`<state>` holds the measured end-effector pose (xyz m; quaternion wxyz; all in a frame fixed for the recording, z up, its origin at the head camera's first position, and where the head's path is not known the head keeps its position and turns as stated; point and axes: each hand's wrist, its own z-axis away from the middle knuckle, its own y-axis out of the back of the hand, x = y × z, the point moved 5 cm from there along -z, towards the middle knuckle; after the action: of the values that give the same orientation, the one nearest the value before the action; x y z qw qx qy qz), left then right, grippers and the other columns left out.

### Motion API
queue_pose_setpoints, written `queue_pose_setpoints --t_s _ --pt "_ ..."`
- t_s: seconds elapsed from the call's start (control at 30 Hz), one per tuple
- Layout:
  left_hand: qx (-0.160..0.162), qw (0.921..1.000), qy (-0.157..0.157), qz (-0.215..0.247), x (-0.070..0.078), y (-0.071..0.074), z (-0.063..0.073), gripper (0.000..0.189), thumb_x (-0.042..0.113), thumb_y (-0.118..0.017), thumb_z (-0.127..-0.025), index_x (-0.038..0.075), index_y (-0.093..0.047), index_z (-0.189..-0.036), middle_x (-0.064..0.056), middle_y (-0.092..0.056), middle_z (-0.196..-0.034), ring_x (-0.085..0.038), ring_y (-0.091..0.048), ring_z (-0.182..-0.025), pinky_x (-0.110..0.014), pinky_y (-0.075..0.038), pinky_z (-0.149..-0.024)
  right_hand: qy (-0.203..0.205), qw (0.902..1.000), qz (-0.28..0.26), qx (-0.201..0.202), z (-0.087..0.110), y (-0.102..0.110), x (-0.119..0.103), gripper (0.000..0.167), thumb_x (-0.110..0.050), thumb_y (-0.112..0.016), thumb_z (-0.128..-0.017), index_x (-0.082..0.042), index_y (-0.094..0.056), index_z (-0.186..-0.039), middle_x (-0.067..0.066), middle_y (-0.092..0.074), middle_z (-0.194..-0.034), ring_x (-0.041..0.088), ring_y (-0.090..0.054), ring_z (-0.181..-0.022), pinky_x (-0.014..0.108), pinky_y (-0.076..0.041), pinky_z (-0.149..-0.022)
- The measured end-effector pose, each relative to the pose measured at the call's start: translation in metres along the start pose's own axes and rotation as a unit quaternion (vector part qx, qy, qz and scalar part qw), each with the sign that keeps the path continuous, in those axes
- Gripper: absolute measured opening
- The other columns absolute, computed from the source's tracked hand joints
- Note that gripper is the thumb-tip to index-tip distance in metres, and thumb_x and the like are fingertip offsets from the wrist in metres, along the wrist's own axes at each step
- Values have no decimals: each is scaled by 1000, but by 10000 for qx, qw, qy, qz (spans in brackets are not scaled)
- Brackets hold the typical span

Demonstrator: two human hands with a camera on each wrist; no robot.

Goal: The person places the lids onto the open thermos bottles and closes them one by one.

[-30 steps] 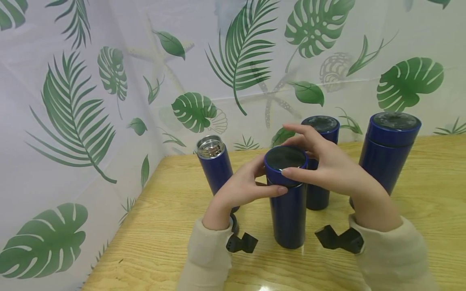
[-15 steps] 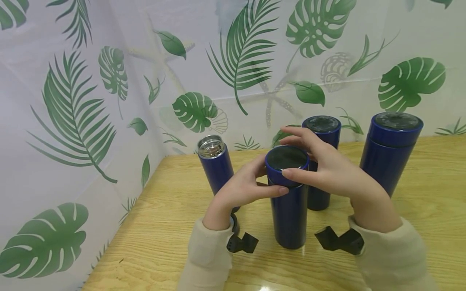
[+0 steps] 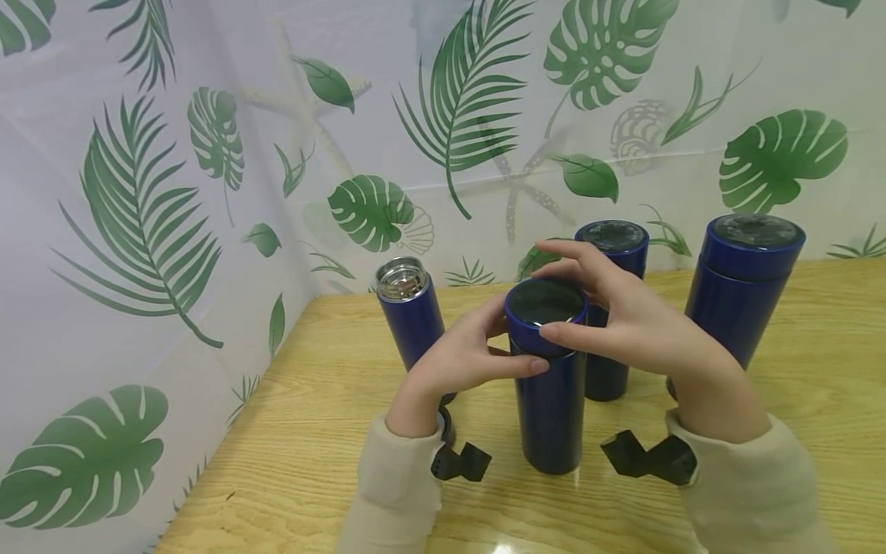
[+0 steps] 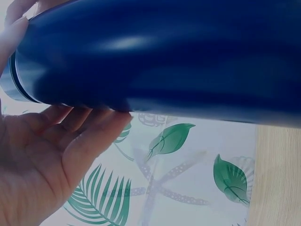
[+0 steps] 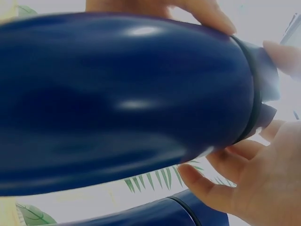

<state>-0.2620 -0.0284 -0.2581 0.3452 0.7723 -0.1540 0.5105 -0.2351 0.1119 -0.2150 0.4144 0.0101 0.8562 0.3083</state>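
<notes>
A blue thermos bottle point(image 3: 550, 415) with a black-topped lid point(image 3: 547, 302) stands upright on the table between the hands. My left hand point(image 3: 464, 350) holds its upper body just below the lid, thumb across the front. Around the lid my right hand point(image 3: 633, 319) curls, its thumb against the front of the rim and the fingers behind. In the left wrist view, fingers point(image 4: 96, 136) touch the bottle's side. The right wrist view has the dark seam under the lid, with right-hand fingers point(image 5: 207, 188) at the bottle's shoulder.
To the left stands a lidless blue thermos point(image 3: 415, 323), its steel mouth showing. Two lidded blue thermoses, one behind my right hand point(image 3: 612, 238) and a larger one point(image 3: 741, 292), stand at the right. A dark curved object point(image 3: 447, 427) is partly hidden by my left wrist. A leaf-print curtain point(image 3: 263, 123) backs the wooden table point(image 3: 291, 462).
Very little differs: my right thumb has shifted slightly to the right along the lid's rim. The left hand and the bottles hold their places.
</notes>
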Motion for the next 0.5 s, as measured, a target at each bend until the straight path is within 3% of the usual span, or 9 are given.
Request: queue_pose_setpoints --t_s 0.1,0.3,0.5 --pt "26 10000 30 -6 -1 0 0 63 5 -68 -77 13 -38 -133 -1 -45 -126 -12 -45 -112 -28 -47 -77 -198 9991 334 197 -1 0 0 72 -13 -67 -79 -14 -26 -138 11 -50 -115 23 -47 -107 50 -34 -88" --pt "15 10000 23 -34 -1 0 -1 63 4 -67 -77 12 -38 -132 -2 -47 -125 -12 -46 -111 -28 -47 -77 -274 9950 867 415 -3 -2 -3 76 -21 -73 -74 -12 -29 -136 9 -51 -103 22 -50 -95 44 -38 -78" --pt "29 10000 18 -56 -1 1 -1 63 4 -67 -78 12 -37 -133 -2 -45 -126 -12 -46 -112 -29 -48 -77 -234 9994 240 111 -1 0 0 66 -15 -63 -83 -13 -26 -137 12 -45 -122 26 -39 -116 55 -29 -90"
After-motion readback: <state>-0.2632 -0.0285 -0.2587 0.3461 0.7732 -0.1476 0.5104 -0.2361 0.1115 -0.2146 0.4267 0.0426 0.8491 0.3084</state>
